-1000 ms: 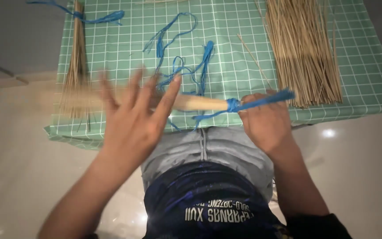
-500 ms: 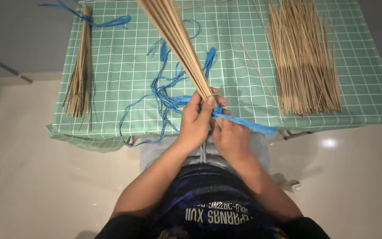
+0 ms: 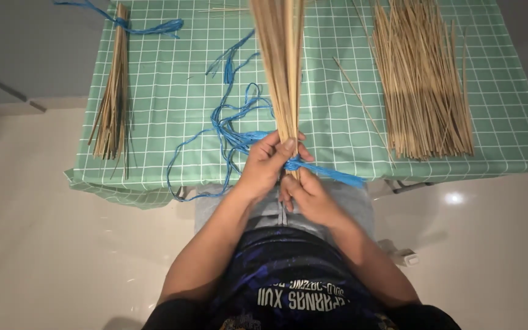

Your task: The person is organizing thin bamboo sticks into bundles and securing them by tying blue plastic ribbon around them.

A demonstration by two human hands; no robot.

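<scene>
A bundle of thin tan sticks (image 3: 282,67) stands nearly upright over the table's near edge, fanning toward the top of the view. My left hand (image 3: 266,164) is wrapped around its lower end. Just below, my right hand (image 3: 305,194) grips the base, where blue plastic string (image 3: 328,174) is tied around the sticks and trails off to the right. A tangle of loose blue strings (image 3: 230,125) lies on the green checked tablecloth (image 3: 172,91) just left of my hands.
A large loose pile of sticks (image 3: 420,79) lies on the right of the table. A tied stick bundle (image 3: 112,91) with a blue string at its top lies on the left. One single stick (image 3: 359,101) lies between. Pale glossy floor surrounds the table.
The bundle swung from lying across in my right hand to standing upright. My left hand, open a second ago, closed on it. Both hands moved together at the tied base.
</scene>
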